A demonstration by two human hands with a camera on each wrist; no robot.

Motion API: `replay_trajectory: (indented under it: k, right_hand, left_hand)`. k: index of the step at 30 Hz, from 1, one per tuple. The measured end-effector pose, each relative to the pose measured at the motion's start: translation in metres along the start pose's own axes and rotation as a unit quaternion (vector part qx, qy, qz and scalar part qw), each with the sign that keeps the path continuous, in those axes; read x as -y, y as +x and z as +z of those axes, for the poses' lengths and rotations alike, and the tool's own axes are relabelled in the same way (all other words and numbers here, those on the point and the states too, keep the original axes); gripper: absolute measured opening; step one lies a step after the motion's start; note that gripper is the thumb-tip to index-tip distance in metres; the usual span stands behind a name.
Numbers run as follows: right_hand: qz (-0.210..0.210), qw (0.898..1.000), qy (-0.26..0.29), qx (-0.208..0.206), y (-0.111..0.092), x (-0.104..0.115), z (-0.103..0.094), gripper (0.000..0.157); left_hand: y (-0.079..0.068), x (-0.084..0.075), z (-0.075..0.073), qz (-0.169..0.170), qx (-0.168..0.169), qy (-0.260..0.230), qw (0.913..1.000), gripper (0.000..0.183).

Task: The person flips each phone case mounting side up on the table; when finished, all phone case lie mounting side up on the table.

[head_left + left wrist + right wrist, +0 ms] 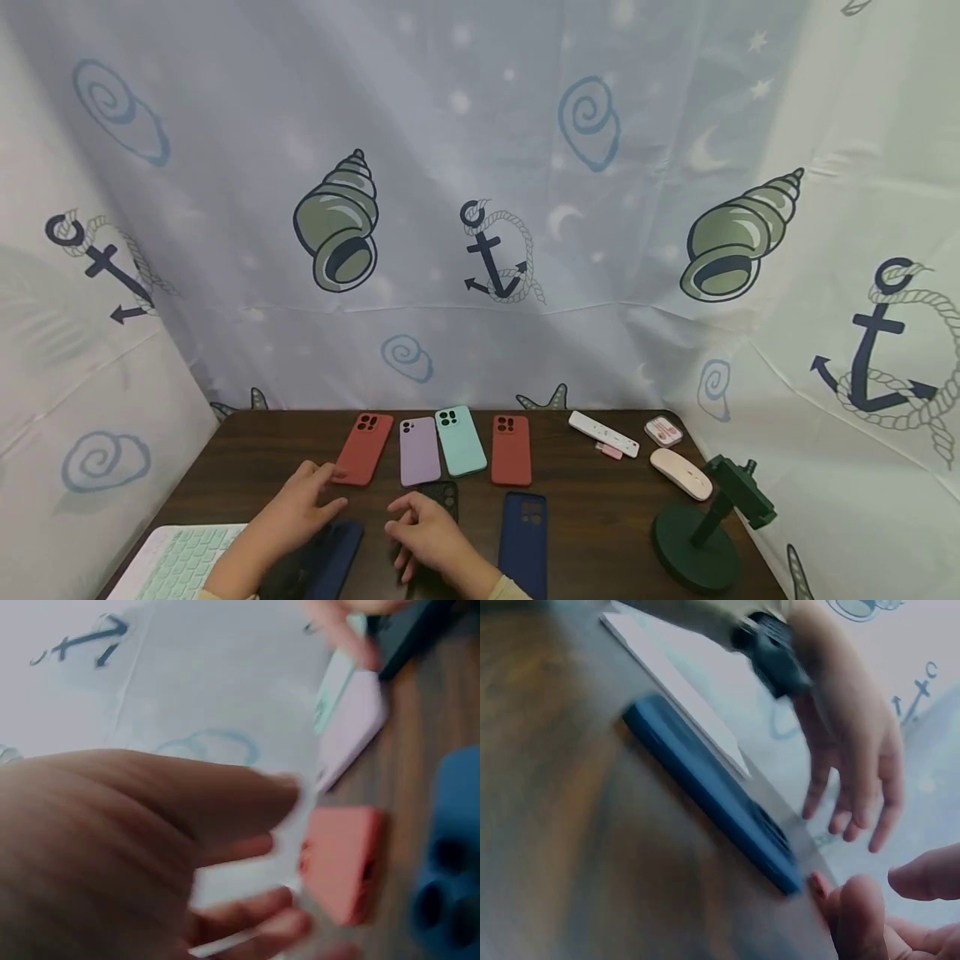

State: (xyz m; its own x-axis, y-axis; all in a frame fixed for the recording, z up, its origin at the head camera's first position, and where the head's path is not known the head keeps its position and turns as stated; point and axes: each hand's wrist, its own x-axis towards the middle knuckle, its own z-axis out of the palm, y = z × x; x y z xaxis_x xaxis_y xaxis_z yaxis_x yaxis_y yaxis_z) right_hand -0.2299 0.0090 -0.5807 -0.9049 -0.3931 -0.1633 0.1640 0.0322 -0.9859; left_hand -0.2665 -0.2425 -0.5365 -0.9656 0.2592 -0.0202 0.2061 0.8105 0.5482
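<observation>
My left hand (296, 504) hovers with loosely bent fingers above a blue phone case (341, 558), its fingertips overlapping the lower edge of a red phone case (366, 450). Whether they touch is unclear. In the left wrist view its thumb stands apart and nothing lies in the grasp. My right hand (435, 537) is relaxed over a black phone case (448, 495) and partly hides it; no held thing shows. Behind the hands lie a lilac case (419, 454), a mint case (462, 446) and another red case (512, 454). A second blue case (525, 542) lies right of my right hand.
A keyboard (187, 558) with mint keys sits at the left edge. Toward the right are a white remote (603, 433), a small pink item (609, 451), a little white case (663, 431), a mouse (681, 473) and a green stand (697, 550). A patterned curtain (450, 350) encloses the table.
</observation>
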Motion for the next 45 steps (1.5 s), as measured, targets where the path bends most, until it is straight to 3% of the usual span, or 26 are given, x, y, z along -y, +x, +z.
replay_trajectory:
  k: [5,9,12,16,24,33,40,45]
  right_hand:
    - [0.03,0.999,0.016,0.032,-0.003,-0.012,0.017,0.045]
    - [0.025,0.998,0.029,0.056,0.0,-0.02,0.015,0.063]
    - [0.031,0.994,0.037,0.094,0.004,-0.023,0.01,0.063]
    - [0.051,0.989,0.053,0.131,0.007,-0.024,0.004,0.057]
    - [0.06,0.987,0.023,0.144,0.01,-0.023,0.004,0.047]
    - [0.062,0.985,0.056,0.153,0.009,-0.022,0.002,0.052]
    - [0.066,0.983,0.065,0.159,0.01,-0.021,0.001,0.051]
    - [0.069,0.984,0.064,0.15,0.011,-0.02,0.002,0.049]
  left_hand:
    - [0.005,0.004,-0.008,-0.031,0.036,0.027,0.9985,0.047]
    - [0.008,0.0,-0.006,-0.054,0.089,0.016,0.9944,0.058]
    - [0.005,-0.001,-0.001,-0.067,0.114,0.022,0.991,0.057]
    - [0.005,-0.002,0.007,-0.072,0.12,0.031,0.9897,0.054]
    - [0.006,-0.007,0.019,-0.081,0.093,0.062,0.9905,0.079]
    - [0.009,-0.017,0.023,-0.083,0.089,0.069,0.9902,0.07]
    - [0.01,-0.016,0.023,-0.074,0.098,0.063,0.9905,0.042]
    - [0.012,-0.017,0.024,-0.074,0.098,0.071,0.99,0.038]
